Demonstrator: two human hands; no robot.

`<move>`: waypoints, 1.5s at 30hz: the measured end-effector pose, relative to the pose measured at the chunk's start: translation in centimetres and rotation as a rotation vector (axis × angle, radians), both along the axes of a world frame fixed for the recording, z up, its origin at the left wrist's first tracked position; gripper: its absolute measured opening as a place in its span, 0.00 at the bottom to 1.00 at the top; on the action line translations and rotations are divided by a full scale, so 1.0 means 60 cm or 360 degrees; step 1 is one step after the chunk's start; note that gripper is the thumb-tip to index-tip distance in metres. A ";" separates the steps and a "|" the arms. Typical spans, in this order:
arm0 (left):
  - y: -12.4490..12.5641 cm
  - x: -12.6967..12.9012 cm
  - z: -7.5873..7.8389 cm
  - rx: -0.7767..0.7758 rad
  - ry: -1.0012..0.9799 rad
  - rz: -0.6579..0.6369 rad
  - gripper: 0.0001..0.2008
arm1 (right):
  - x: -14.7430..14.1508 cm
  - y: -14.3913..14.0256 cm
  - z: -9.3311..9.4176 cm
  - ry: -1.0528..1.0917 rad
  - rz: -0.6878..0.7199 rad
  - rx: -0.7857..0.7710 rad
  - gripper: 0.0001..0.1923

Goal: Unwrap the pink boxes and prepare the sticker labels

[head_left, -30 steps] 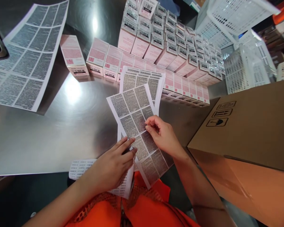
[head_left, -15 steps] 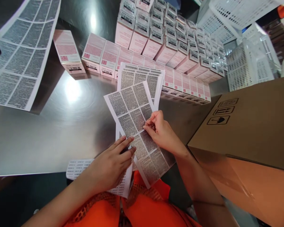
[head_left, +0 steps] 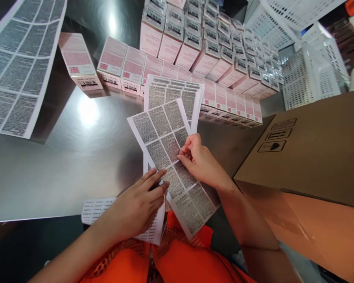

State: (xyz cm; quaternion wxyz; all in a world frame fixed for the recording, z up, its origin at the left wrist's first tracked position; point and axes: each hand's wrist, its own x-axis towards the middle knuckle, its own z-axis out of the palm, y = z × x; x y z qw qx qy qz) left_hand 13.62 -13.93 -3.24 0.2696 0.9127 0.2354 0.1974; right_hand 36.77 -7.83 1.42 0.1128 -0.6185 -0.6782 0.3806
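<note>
a sheet of printed labels [head_left: 165, 137] is lying tilted at the near edge of the metal surface [head_left: 76, 165], its lower end hanging out over the edge above the person's orange clothing [head_left: 179, 263]. the right hand [head_left: 199, 161] is resting on the middle of this sheet, with thumb and forefinger pinching closed at the edge of one label, so its grip is nearly shut on that label's corner; whether the label is already lifting cannot be told. the left hand [head_left: 141, 202] is lying flat, fingers stretched and together, pressing down on the lower left part of the sheet and on the papers under it, holding by pressure rather than closing around anything. beneath the top sheet a stack of more label sheets [head_left: 174, 92] is fanning out toward the far side, and another printed sheet [head_left: 97, 208] is sticking out from under the left wrist. just beyond the stack, a row of pink boxes [head_left: 129, 70] is lying across the surface, with one pink box [head_left: 79, 65] sitting apart to the left. behind them, many more pink boxes with barcodes [head_left: 212, 43] are standing packed in rows. a large label sheet [head_left: 20, 67] is lying at the far left. a brown cardboard carton [head_left: 312, 157] is standing at the right, close to the right forearm, and white plastic baskets [head_left: 306, 74] are piling up behind it.
</note>
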 end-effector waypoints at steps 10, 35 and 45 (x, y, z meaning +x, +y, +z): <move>-0.001 0.000 0.000 -0.0003 0.0004 0.0010 0.10 | 0.007 -0.005 -0.008 0.0136 -0.0041 0.0011 0.14; -0.005 -0.002 -0.002 0.0005 -0.0019 0.0021 0.12 | 0.049 0.005 -0.023 0.0446 -0.0832 0.0188 0.24; -0.004 0.000 -0.002 -0.0041 0.0002 0.0029 0.13 | 0.068 -0.008 -0.043 0.0212 -0.0530 0.0115 0.12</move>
